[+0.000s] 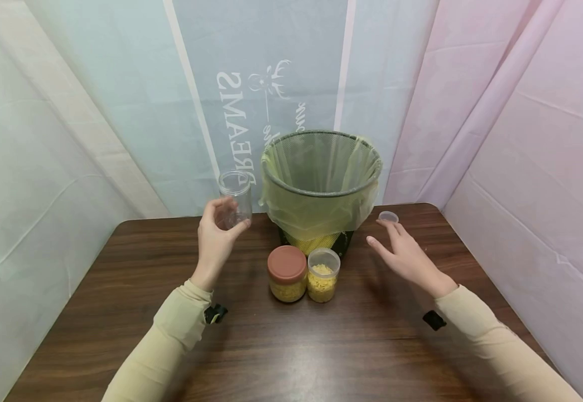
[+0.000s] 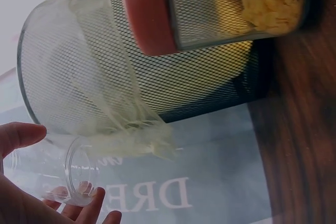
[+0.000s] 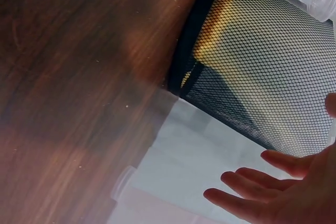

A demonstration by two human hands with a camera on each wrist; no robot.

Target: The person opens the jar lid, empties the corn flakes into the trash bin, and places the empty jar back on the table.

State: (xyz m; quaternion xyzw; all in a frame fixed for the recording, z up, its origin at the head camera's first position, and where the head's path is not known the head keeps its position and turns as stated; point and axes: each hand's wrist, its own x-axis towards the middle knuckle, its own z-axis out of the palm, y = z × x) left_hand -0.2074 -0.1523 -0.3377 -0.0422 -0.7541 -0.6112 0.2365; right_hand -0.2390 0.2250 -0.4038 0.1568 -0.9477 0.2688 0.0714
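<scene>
Clear jar [image 1: 243, 202] gripped, the left hand [image 1: 216, 231] is raised left of the bin [image 1: 321, 194]; well apart, I see the right hand [image 1: 408, 258], fingers extended near a lid [image 1: 388, 215]. Red-lidded jar [image 1: 287, 271] and flake jar [image 1: 323, 282] stand between.

A clear, wide-mouthed jar [image 1: 244, 202] sits mouth-up in the left hand [image 1: 213, 235], a round translucent lid [image 1: 389, 216] lying flat just beyond the right hand [image 1: 409, 257].

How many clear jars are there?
3: a clear cylindrical jar in the left hand; a clear red-lidded jar on the brown wooden table; an open clear jar of yellow flakes beside it.
</scene>
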